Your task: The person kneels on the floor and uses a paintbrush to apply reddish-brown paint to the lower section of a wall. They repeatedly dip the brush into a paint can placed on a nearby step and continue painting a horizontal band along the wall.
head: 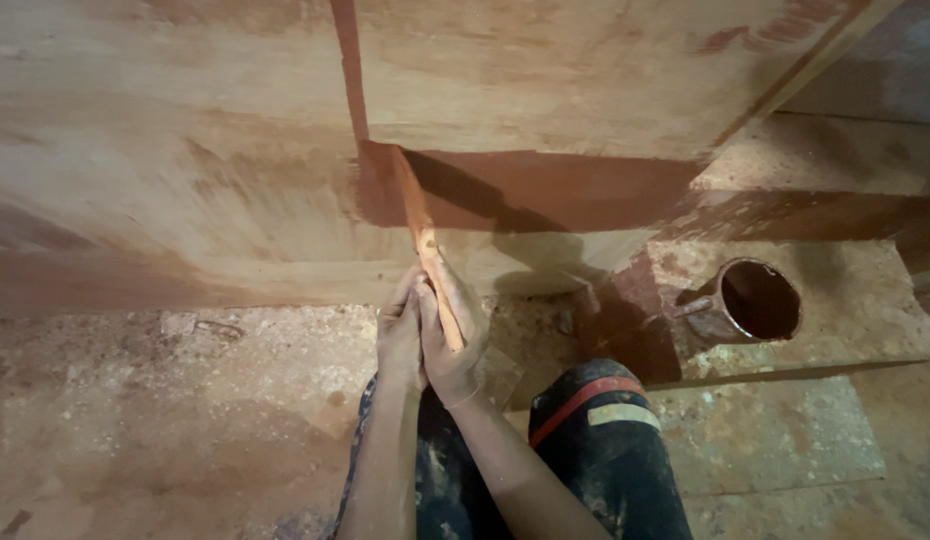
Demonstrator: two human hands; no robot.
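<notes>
- Brush (422,215): flat, wood handle, reddish-brown all over, centre of frame, bristle end pressed into the inner corner where two wood panels meet; handle runs down into the hands.
- Right hand (453,345) closed around the lower handle, fingers wrapped; left hand (399,340) pressed against it, seems to steady the grip, but I cannot tell if its fingers actually close on the handle.
- Wood panel (185,170), left and upper frame: smooth grained ply, pale tan, patchy reddish wash; dark wet band (545,190) right of the brush, glossy, evenly coated.
- Risk: bristles jammed in the corner could leave a thick pool or drips down the seam; likely if loaded too heavily.
- Risk: stroke wandering left would streak the pale panel, uneven tone.
- Tin (755,300), right of frame: round, open, dark inside, stained rim, stands on a speckled slab (865,320) near the knee.
- Risk: knee (595,420) in dark paint-spattered trousers sits close to the tin; a shift could knock it and spill.
- Floor (135,420), lower left: rough, gritty, speckled, dusted with debris; grit could get picked up on wet bristles.
</notes>
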